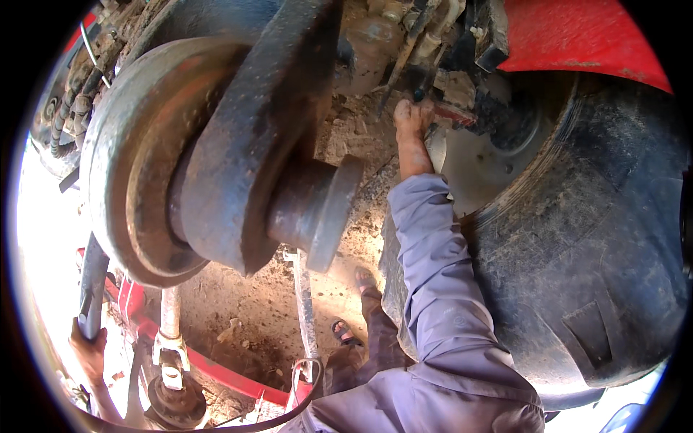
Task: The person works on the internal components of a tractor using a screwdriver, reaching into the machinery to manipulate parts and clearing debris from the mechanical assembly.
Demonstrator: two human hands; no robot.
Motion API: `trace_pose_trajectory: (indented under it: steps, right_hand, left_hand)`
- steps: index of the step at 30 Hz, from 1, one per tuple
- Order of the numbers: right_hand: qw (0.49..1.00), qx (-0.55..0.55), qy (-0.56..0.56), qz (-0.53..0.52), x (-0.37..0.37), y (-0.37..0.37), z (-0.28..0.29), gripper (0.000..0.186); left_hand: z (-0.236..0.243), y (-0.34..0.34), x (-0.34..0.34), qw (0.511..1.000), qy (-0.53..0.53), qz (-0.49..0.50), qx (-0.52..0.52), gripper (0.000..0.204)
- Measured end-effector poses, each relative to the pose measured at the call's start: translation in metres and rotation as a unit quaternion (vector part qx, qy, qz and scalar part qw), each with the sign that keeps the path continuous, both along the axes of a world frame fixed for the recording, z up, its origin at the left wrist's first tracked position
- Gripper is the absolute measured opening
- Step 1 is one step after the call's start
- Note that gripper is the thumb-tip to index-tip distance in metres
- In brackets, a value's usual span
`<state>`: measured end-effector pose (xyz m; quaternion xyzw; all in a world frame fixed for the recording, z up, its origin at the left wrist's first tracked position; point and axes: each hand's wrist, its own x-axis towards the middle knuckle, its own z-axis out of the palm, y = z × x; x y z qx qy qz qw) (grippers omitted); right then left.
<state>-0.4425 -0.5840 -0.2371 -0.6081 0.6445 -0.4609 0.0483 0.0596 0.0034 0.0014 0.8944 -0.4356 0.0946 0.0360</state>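
Observation:
My right arm, in a lavender sleeve, reaches up past the large black tyre. My right hand is closed at a grimy mechanism near a dark knob and a red part; what its fingers hold is unclear. At the lower left, my left hand grips a grey metal bar. A heavy rusty roller and a thick dark steel arm with a pin fill the upper middle, between my hands.
A red body panel overhangs the tyre. Hoses run at the upper left. Below are a red frame, a jointed shaft, a pale upright bar, and my sandalled feet on dirt ground.

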Motion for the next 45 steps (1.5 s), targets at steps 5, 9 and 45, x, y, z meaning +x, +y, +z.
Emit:
trace_pose_trajectory:
  steps: [5, 9, 45]
  right_hand:
    - [0.993, -0.027, -0.109, -0.044, 0.018, 0.056, 0.004, 0.028]
    - [0.992, 0.018, -0.127, -0.023, 0.027, 0.102, -0.004, 0.030]
    - [0.624, 0.352, -0.692, 0.090, -0.006, 0.072, 0.072, 0.023]
  left_hand:
    - [0.009, -0.027, -0.028, 0.997, -0.039, -0.059, -0.031, 0.043]
    - [0.013, -0.039, -0.038, 0.999, 0.044, 0.005, -0.004, 0.044]
    - [0.019, -0.037, -0.038, 1.000, 0.031, 0.003, -0.003, 0.036]
